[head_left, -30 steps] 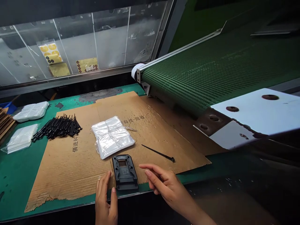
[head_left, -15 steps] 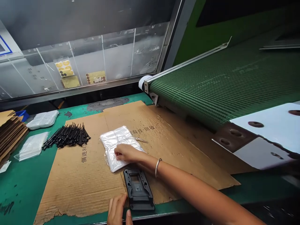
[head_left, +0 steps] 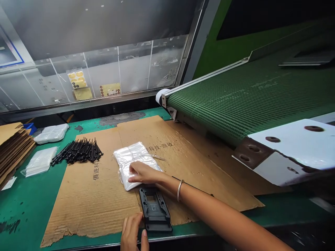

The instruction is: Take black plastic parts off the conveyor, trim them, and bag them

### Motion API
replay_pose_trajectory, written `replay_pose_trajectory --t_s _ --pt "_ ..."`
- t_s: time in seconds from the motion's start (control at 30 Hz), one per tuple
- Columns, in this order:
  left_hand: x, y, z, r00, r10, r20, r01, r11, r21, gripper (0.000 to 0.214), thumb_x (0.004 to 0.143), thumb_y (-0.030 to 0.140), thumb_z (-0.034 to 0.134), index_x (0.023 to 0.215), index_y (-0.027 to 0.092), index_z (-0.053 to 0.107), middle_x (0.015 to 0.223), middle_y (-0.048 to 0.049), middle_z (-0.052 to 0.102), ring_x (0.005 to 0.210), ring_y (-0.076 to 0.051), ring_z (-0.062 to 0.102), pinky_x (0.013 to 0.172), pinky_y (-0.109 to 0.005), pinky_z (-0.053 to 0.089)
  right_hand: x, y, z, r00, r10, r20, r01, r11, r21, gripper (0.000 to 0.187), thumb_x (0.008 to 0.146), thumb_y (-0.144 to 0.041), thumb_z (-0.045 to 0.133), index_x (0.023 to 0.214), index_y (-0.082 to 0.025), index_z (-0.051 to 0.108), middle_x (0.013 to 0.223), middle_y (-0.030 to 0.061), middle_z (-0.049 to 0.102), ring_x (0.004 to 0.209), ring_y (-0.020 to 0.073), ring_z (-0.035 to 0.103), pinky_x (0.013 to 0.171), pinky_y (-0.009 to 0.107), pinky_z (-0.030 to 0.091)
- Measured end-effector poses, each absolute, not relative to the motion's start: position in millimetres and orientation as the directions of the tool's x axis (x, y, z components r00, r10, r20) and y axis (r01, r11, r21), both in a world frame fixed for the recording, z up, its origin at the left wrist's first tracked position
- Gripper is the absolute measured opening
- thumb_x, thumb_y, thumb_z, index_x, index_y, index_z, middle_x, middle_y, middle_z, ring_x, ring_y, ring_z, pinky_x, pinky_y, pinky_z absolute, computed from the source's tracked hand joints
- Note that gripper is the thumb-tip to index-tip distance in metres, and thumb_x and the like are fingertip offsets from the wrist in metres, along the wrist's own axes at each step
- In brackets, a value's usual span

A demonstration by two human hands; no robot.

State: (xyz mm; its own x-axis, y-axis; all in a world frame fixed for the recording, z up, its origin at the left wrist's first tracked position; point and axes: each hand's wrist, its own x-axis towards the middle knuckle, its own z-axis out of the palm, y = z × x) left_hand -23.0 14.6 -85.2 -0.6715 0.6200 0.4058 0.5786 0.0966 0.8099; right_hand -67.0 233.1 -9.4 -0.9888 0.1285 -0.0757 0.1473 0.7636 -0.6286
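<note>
A black plastic part (head_left: 155, 209) lies flat on a sheet of brown cardboard (head_left: 110, 195) near the bench's front edge. My left hand (head_left: 134, 233) rests beside its left side, fingers extended and touching the part's edge. My right hand (head_left: 142, 173) reaches across and lies on a stack of clear plastic bags (head_left: 132, 157), fingers pressed flat on the top bag. A silver bangle (head_left: 179, 190) circles my right wrist. My forearm hides most of the single black cable tie (head_left: 195, 186) on the cardboard.
A pile of black cable ties (head_left: 78, 152) lies left of the bags. More bag stacks (head_left: 40, 161) (head_left: 51, 133) and stacked cardboard (head_left: 13, 150) sit at far left. A green conveyor belt (head_left: 243, 97) with a white bracket (head_left: 288, 150) fills the right. A glass panel (head_left: 91, 76) stands behind.
My right hand went from the bench's front edge out onto the bag stack a second ago and has stayed there. My left hand stayed by the black part. The camera tilted up.
</note>
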Motion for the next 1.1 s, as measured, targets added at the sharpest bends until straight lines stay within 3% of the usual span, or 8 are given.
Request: replay_pose_trajectory --t_s 0.07,0.2,0.33,0.57,0.7,0.83,0.97,1.1 --pt "-23.1 14.9 -85.2 -0.673 0.621 0.402 0.574 0.095 0.814 0.031 0.081 0.016 0.045 0.108 0.019 0.06 0.099 -0.0116 0.067 0.093 -0.025 0.06 0.081 -0.04 0.047 -66.8 231.1 -12.5 -0.991 0.124 -0.058 0.13 0.729 -0.672 0.02 0.066 -0.026 0.072 0.074 -0.015 0.057 0.079 0.0026 0.058 0.077 0.0164 0.049 0.069 0.027 0.036" --pt "-23.6 15.8 -82.4 -0.68 0.628 0.379 0.551 0.097 0.829 0.03 0.083 0.019 0.042 0.106 0.018 0.061 0.101 -0.0122 0.067 0.094 -0.026 0.059 0.083 -0.04 0.047 -71.8 235.8 -16.0 -0.975 0.223 -0.021 0.149 0.576 -0.804 0.02 0.084 -0.032 0.056 0.074 -0.014 0.056 0.074 -0.0009 0.056 0.07 0.0128 0.053 0.069 0.03 0.043" --pt "-22.6 17.0 -82.1 -0.69 0.622 0.371 0.531 0.087 0.843 0.03 0.084 0.021 0.041 0.106 0.017 0.061 0.1 -0.0128 0.067 0.093 -0.026 0.059 0.083 -0.041 0.047 -73.5 243.3 -4.0 -0.932 0.359 0.042 0.079 0.315 -0.946 0.031 0.089 -0.042 0.046 0.08 -0.014 0.055 0.075 -0.0004 0.058 0.066 0.0115 0.056 0.065 0.03 0.046" --pt "-28.7 17.6 -74.2 -0.733 0.629 0.258 0.427 0.129 0.895 0.035 0.087 0.023 0.038 0.117 0.013 0.053 0.11 -0.0161 0.062 0.101 -0.025 0.057 0.089 -0.04 0.045 -70.3 231.4 31.1 -0.826 0.554 0.104 -0.172 -0.073 -0.982 0.051 0.064 -0.068 0.057 0.064 -0.02 0.041 0.056 -0.0028 0.053 0.051 0.0097 0.05 0.055 0.026 0.042" --pt "-60.7 28.7 -40.2 -0.65 0.707 0.277 0.619 0.282 0.733 0.042 0.087 0.017 0.032 0.127 0.009 0.046 0.121 -0.0168 0.055 0.113 -0.025 0.047 0.098 -0.04 0.036 -53.6 217.4 55.4 -0.77 0.626 0.124 -0.28 -0.156 -0.947 0.052 0.059 -0.066 0.062 0.065 -0.022 0.035 0.047 -0.0096 0.04 0.041 0.0057 0.035 0.043 0.02 0.031" --pt "-92.4 46.9 -23.6 -0.589 0.762 0.27 0.752 0.395 0.527 0.046 0.083 0.013 0.04 0.129 0.009 0.044 0.125 -0.019 0.049 0.113 -0.028 0.044 0.096 -0.042 0.036 -11.8 200.8 77.0 -0.789 0.599 0.137 -0.293 -0.171 -0.941 0.045 0.067 -0.058 0.064 0.067 -0.021 0.037 0.04 -0.0116 0.036 0.035 0.0042 0.025 0.036 0.018 0.02" --pt "-106.3 64.9 -30.3 -0.579 0.768 0.276 0.761 0.387 0.52 0.035 0.083 0.017 0.044 0.115 0.015 0.058 0.116 -0.0168 0.055 0.104 -0.029 0.05 0.09 -0.042 0.04 34.1 179.7 72.1 -0.861 0.505 0.058 -0.202 -0.236 -0.95 0.042 0.072 -0.056 0.063 0.072 -0.021 0.039 0.039 -0.012 0.035 0.032 0.003 0.022 0.034 0.017 0.016" --pt "-107.3 69.9 -25.6 -0.594 0.744 0.304 0.746 0.369 0.554 0.038 0.083 0.017 0.04 0.117 0.014 0.057 0.117 -0.018 0.055 0.109 -0.031 0.046 0.094 -0.048 0.036 65.3 151.4 47.4 -0.919 0.391 -0.05 -0.053 -0.247 -0.968 0.046 0.074 -0.065 0.053 0.074 -0.022 0.037 0.039 -0.0123 0.03 0.03 0.0031 0.02 0.033 0.017 0.014"
